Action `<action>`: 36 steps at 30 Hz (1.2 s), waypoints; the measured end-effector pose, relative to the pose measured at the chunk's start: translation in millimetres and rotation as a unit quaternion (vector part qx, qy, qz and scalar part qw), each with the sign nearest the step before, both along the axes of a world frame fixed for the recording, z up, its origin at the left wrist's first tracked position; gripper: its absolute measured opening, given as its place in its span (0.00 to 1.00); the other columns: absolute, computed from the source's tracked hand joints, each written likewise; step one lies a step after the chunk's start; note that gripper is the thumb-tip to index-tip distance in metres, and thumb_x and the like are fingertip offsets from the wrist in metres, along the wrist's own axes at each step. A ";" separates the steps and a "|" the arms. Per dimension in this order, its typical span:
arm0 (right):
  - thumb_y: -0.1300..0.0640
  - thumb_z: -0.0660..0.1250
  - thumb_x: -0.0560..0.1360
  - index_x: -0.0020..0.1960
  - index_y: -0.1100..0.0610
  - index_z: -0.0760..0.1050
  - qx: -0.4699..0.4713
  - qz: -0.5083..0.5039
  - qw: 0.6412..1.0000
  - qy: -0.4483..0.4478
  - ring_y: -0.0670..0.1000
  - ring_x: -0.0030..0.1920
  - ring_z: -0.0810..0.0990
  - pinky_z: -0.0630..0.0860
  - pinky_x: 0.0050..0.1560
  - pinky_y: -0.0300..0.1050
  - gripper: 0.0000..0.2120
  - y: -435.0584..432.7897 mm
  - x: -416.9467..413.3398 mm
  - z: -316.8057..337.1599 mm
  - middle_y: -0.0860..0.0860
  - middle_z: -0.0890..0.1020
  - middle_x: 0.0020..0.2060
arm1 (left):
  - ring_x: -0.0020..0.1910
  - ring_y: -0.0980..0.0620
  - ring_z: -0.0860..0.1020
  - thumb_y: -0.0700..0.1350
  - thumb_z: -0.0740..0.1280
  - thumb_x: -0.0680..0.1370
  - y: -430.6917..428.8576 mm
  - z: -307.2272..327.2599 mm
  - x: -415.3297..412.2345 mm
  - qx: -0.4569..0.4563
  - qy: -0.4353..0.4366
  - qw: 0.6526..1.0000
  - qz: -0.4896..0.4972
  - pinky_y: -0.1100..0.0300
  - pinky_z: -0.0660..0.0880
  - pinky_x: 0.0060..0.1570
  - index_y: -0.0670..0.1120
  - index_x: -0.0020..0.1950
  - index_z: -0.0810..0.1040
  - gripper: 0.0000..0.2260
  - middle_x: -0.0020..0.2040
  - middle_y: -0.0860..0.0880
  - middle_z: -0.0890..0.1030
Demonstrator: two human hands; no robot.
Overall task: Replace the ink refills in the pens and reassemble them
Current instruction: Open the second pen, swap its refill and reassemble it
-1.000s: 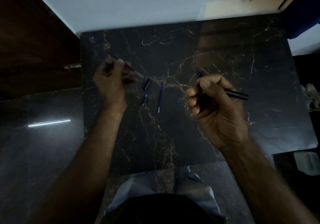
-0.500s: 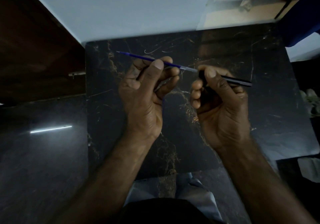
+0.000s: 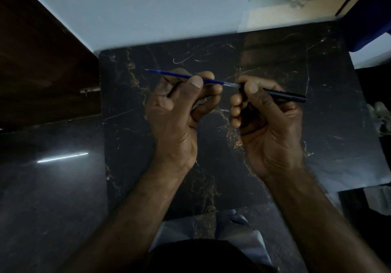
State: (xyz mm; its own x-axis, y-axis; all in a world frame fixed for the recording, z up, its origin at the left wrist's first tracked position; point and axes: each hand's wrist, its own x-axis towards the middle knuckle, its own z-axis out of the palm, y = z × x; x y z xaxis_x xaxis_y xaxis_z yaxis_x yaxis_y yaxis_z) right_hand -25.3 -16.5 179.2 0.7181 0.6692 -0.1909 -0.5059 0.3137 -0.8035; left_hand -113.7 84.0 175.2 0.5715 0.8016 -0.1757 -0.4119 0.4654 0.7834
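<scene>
My left hand (image 3: 179,112) pinches a thin blue ink refill (image 3: 173,75) between thumb and fingers, its tip pointing up-left. The refill's clear end (image 3: 231,84) meets the open mouth of a black pen barrel (image 3: 283,94), which my right hand (image 3: 264,120) grips in a closed fist with the thumb on top. Both hands hover above the middle of the dark marble table (image 3: 330,129). The loose pen parts that lay on the table are hidden under my hands.
A pale wall (image 3: 148,8) rises behind the table's far edge. Dark wooden furniture (image 3: 42,61) stands at the left, a glossy dark floor (image 3: 53,188) below it. A blue object (image 3: 368,29) sits at the upper right. My lap (image 3: 211,241) is at the table's near edge.
My left hand lifted the blue refill from the left of the table and brought it right to the barrel's mouth. Over the last half second the refill's end closed onto the barrel.
</scene>
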 end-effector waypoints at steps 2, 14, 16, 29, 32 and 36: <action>0.62 0.67 0.79 0.55 0.65 0.78 0.003 0.002 1.000 -0.004 0.51 0.36 0.81 0.77 0.33 0.42 0.08 2.0 -0.9 -0.6 0.55 0.82 0.37 | 0.44 0.50 0.86 0.36 0.68 0.81 -4.3 -3.2 1.2 0.033 0.014 0.999 -0.016 0.57 0.83 0.43 0.44 0.53 0.77 0.04 0.48 0.47 0.87; 0.63 0.69 0.78 0.49 0.60 0.79 -0.021 -0.011 1.000 0.009 0.50 0.34 0.79 0.74 0.31 0.42 0.01 -1.1 -0.2 -7.8 0.54 0.82 0.35 | 0.55 0.42 0.86 0.39 0.53 0.89 -7.1 -12.0 2.9 0.228 0.135 0.962 -0.067 0.46 0.82 0.52 0.35 0.61 0.82 0.19 0.57 0.39 0.87; 0.62 0.69 0.78 0.49 0.61 0.79 -0.014 -0.005 1.000 0.011 0.50 0.33 0.79 0.74 0.31 0.42 0.02 0.4 -3.4 -6.4 0.54 0.82 0.35 | 0.63 0.44 0.83 0.38 0.52 0.89 -13.0 -12.5 6.9 0.240 0.119 0.959 -0.087 0.48 0.80 0.59 0.36 0.64 0.81 0.18 0.63 0.42 0.84; 0.62 0.67 0.79 0.48 0.60 0.80 0.044 0.018 0.993 0.107 0.47 0.33 0.80 0.75 0.31 0.37 0.04 3.5 -1.9 -6.3 0.52 0.82 0.35 | 0.62 0.49 0.80 0.56 0.51 0.87 4.8 -14.9 -2.5 0.193 0.109 0.955 -0.197 0.48 0.76 0.61 0.40 0.78 0.70 0.27 0.71 0.41 0.80; 0.61 0.68 0.77 0.45 0.57 0.79 0.068 0.020 0.982 0.177 0.45 0.32 0.80 0.75 0.30 0.35 0.03 -1.6 5.2 -3.4 0.51 0.82 0.34 | 0.65 0.44 0.82 0.52 0.53 0.87 32.5 -39.6 -22.1 0.170 0.168 0.968 -0.072 0.47 0.79 0.61 0.42 0.72 0.76 0.21 0.65 0.41 0.83; 0.59 0.68 0.77 0.41 0.56 0.79 0.062 0.024 0.981 0.183 0.45 0.33 0.79 0.74 0.30 0.35 0.06 -14.3 15.3 -4.5 0.50 0.82 0.34 | 0.46 0.64 0.83 0.46 0.74 0.79 61.6 -126.3 -50.6 0.373 0.430 0.821 -0.040 0.54 0.82 0.51 0.50 0.53 0.84 0.04 0.47 0.60 0.85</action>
